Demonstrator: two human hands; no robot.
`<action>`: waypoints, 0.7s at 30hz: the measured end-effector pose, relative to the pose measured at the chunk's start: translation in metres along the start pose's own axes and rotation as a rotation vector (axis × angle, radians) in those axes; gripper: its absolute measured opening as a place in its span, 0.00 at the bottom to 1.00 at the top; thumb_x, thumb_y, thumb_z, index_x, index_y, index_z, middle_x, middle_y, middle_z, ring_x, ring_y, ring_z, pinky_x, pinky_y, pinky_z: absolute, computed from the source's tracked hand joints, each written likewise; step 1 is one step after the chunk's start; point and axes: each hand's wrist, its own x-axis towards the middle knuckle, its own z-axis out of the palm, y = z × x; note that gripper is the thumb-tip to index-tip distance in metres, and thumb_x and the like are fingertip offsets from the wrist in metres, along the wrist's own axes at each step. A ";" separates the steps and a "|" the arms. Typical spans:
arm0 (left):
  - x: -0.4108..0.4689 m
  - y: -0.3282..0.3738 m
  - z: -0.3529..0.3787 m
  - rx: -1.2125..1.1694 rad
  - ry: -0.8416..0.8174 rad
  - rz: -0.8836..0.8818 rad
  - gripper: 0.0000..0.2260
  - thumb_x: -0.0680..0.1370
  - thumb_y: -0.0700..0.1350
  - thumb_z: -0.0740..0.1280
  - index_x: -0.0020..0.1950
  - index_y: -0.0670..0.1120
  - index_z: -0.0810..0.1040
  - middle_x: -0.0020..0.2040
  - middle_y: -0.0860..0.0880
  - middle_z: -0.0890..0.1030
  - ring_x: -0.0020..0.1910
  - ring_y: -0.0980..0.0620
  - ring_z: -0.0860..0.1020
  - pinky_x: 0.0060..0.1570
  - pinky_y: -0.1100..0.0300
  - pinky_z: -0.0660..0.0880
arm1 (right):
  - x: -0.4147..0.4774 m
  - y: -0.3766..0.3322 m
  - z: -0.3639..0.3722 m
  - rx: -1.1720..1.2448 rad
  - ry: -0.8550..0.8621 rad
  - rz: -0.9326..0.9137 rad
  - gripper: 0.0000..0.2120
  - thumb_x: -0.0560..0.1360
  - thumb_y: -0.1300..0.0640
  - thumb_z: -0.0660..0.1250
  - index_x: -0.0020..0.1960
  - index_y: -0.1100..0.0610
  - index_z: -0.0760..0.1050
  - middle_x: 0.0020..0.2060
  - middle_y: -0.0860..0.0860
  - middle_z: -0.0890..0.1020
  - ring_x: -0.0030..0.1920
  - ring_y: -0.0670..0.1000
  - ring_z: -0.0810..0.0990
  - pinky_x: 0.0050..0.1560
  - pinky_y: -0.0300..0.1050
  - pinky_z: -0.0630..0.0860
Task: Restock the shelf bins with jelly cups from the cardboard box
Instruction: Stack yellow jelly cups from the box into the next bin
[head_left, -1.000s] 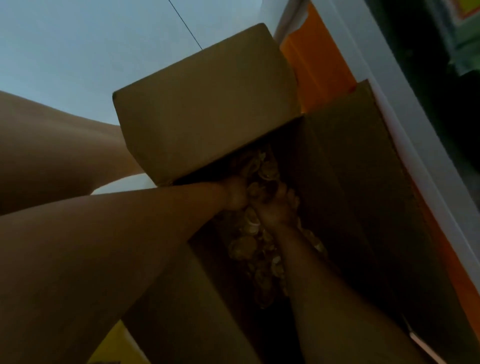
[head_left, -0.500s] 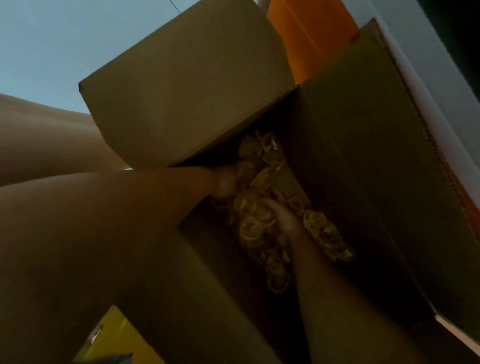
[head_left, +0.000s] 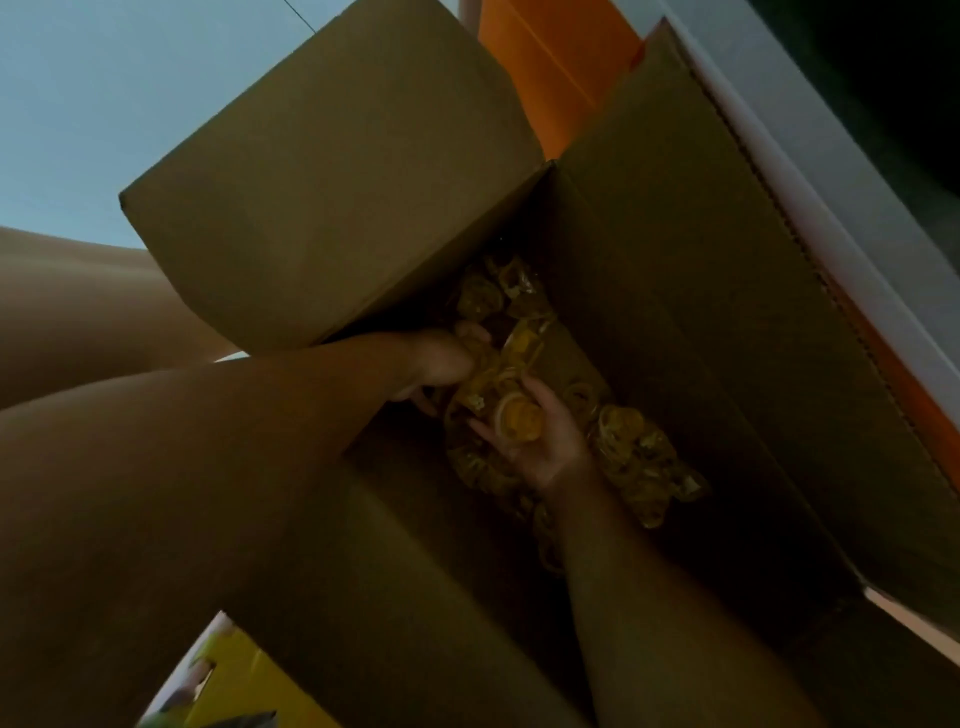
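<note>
Cradles one jelly cup palm-up in the curled right hand, low in the cardboard box atop the heap of cups, left hand just beside and farther in, half-buried, its grip impossible to tell.

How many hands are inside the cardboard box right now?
2. The left hand sits beneath the raised flap, fingers among the jelly cups, grip unclear. The right hand is mid-box, palm up, fingers curled round one yellow jelly cup.
</note>
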 end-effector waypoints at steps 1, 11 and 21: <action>-0.003 0.002 0.001 -0.041 0.002 -0.007 0.18 0.78 0.43 0.63 0.67 0.55 0.67 0.50 0.50 0.76 0.47 0.50 0.75 0.41 0.55 0.76 | -0.004 0.001 0.001 -0.005 0.001 -0.001 0.14 0.79 0.55 0.63 0.63 0.58 0.74 0.49 0.58 0.84 0.52 0.58 0.81 0.49 0.59 0.80; -0.064 0.014 0.025 -0.238 -0.036 0.050 0.07 0.81 0.52 0.61 0.59 0.57 0.72 0.57 0.48 0.77 0.56 0.46 0.77 0.49 0.45 0.78 | -0.070 0.010 0.004 -0.076 -0.098 -0.126 0.29 0.70 0.47 0.69 0.70 0.51 0.71 0.61 0.56 0.80 0.57 0.57 0.82 0.47 0.53 0.81; -0.150 0.035 0.050 -0.055 -0.089 0.399 0.22 0.76 0.43 0.71 0.66 0.59 0.69 0.61 0.51 0.75 0.59 0.48 0.77 0.54 0.43 0.79 | -0.180 0.013 -0.002 -0.161 -0.181 -0.404 0.23 0.74 0.40 0.66 0.67 0.47 0.72 0.62 0.54 0.80 0.60 0.56 0.80 0.57 0.57 0.77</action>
